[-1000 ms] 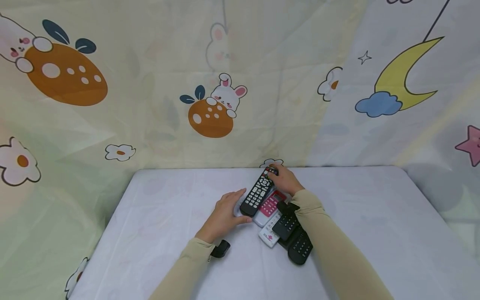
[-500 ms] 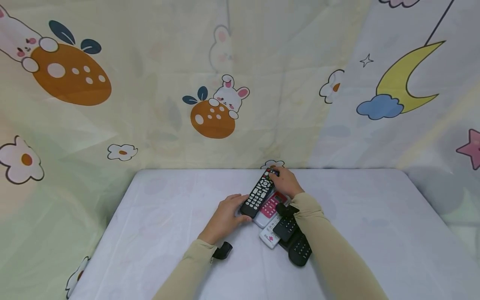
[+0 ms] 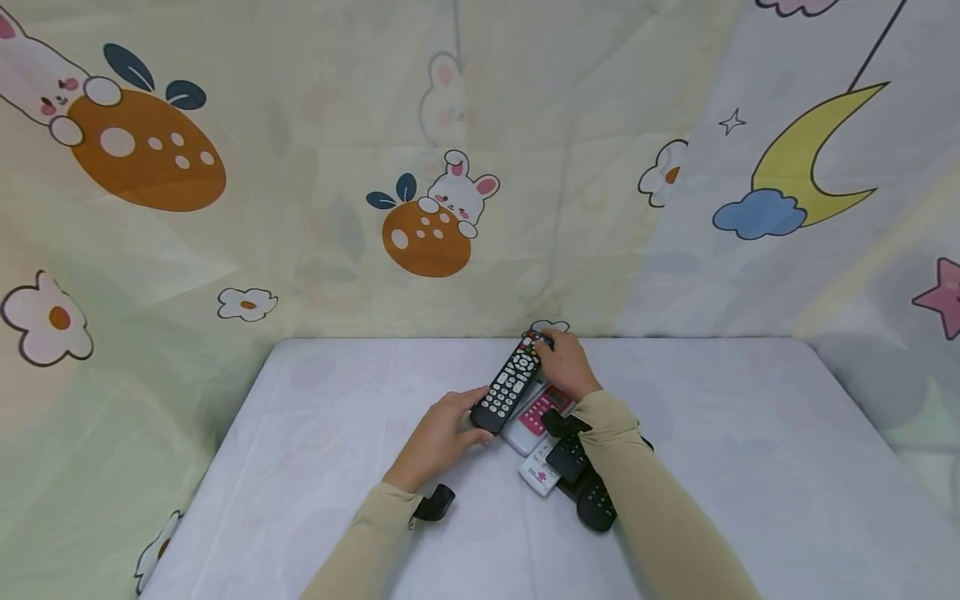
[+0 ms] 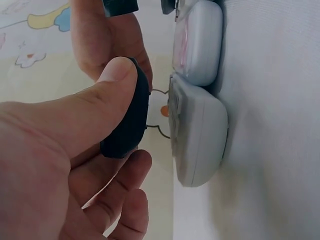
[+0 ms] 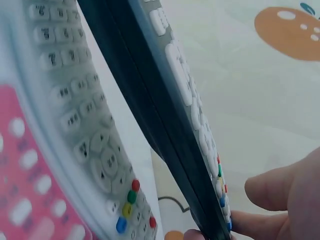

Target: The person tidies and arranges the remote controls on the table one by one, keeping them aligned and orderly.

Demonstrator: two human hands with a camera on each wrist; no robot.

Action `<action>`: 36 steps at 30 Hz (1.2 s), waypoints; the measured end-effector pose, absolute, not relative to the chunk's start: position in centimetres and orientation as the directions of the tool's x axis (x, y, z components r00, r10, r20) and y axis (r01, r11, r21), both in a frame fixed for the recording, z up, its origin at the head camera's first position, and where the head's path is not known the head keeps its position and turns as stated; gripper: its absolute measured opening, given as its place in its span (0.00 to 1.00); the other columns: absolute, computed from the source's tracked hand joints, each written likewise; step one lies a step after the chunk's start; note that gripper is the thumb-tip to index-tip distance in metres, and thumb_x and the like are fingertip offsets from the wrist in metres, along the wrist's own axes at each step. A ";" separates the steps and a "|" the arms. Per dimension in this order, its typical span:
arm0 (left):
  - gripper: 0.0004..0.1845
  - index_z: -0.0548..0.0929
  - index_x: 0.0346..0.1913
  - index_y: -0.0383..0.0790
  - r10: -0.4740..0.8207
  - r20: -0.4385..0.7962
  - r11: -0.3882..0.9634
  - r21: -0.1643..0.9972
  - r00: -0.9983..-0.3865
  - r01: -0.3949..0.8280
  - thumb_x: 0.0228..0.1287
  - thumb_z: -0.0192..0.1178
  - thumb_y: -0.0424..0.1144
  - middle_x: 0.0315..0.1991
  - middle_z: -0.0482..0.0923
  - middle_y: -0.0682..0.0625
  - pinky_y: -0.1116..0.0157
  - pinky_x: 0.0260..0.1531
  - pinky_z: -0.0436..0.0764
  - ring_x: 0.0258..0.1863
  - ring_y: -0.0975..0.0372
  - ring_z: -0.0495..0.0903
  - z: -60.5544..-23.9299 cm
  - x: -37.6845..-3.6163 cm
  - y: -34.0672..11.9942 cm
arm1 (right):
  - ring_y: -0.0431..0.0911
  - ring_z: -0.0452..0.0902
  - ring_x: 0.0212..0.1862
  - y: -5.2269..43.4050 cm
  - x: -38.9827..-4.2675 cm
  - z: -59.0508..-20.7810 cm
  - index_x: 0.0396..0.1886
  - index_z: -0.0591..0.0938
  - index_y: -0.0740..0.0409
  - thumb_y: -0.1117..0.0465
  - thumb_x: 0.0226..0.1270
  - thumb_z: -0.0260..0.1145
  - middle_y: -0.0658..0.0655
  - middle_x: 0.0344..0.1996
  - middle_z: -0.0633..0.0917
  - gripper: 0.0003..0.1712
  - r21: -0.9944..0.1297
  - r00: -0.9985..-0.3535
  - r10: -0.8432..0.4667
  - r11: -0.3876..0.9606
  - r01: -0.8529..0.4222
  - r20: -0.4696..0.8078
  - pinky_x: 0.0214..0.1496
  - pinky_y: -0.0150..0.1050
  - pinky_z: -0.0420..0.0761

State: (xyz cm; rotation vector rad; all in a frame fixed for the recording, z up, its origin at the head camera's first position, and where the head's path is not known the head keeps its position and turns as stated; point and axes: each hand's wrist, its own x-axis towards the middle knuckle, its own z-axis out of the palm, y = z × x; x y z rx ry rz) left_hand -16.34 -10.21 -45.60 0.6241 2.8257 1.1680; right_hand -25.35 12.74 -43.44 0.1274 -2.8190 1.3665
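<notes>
I am gripping the black remote (image 3: 510, 385) at both ends, left hand (image 3: 438, 433) and right hand (image 3: 567, 364) fingers curled around it.

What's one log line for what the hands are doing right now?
left hand grips near end | right hand grips far end | black remote raised above remote pile

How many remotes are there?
6 that I can see. A black one is held up by both hands. A white-grey one and a pink one lie under it. A white one and two black ones lie under the right sleeve. More may be hidden.
</notes>
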 end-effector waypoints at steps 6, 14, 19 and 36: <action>0.37 0.73 0.71 0.41 0.366 0.127 0.627 0.699 -0.922 0.345 0.58 0.74 0.41 0.65 0.76 0.45 0.55 0.54 0.77 0.57 0.57 0.77 -45.1 -15.9 -11.1 | 0.67 0.65 0.68 12.0 -24.8 -43.3 0.69 0.67 0.76 0.64 0.80 0.47 0.77 0.67 0.68 0.26 -0.795 -0.994 -0.080 0.597 -0.105 0.071 0.67 0.59 0.66; 0.38 0.73 0.72 0.42 0.326 0.129 0.638 0.701 -0.937 0.318 0.57 0.75 0.37 0.63 0.77 0.47 0.57 0.48 0.77 0.47 0.61 0.76 -44.8 -15.0 -12.6 | 0.66 0.70 0.64 10.3 -24.2 -43.1 0.67 0.70 0.77 0.64 0.78 0.48 0.77 0.63 0.72 0.25 -0.824 -0.989 -0.072 0.547 -0.150 0.132 0.64 0.58 0.69; 0.38 0.73 0.71 0.42 0.303 0.134 0.644 0.700 -0.943 0.307 0.56 0.75 0.36 0.64 0.77 0.48 0.56 0.49 0.78 0.50 0.60 0.77 -44.7 -14.4 -13.4 | 0.66 0.67 0.67 9.4 -24.0 -43.2 0.69 0.69 0.74 0.64 0.79 0.48 0.76 0.65 0.71 0.25 -0.834 -0.990 -0.072 0.534 -0.140 0.120 0.66 0.59 0.67; 0.39 0.74 0.71 0.42 0.202 0.107 0.691 0.689 -0.973 0.220 0.53 0.76 0.34 0.63 0.78 0.48 0.57 0.47 0.78 0.46 0.59 0.78 -43.9 -12.4 -16.1 | 0.61 0.73 0.60 5.4 -22.6 -43.1 0.68 0.72 0.72 0.64 0.78 0.52 0.71 0.63 0.74 0.24 -0.886 -0.991 -0.032 0.444 -0.132 0.132 0.63 0.55 0.71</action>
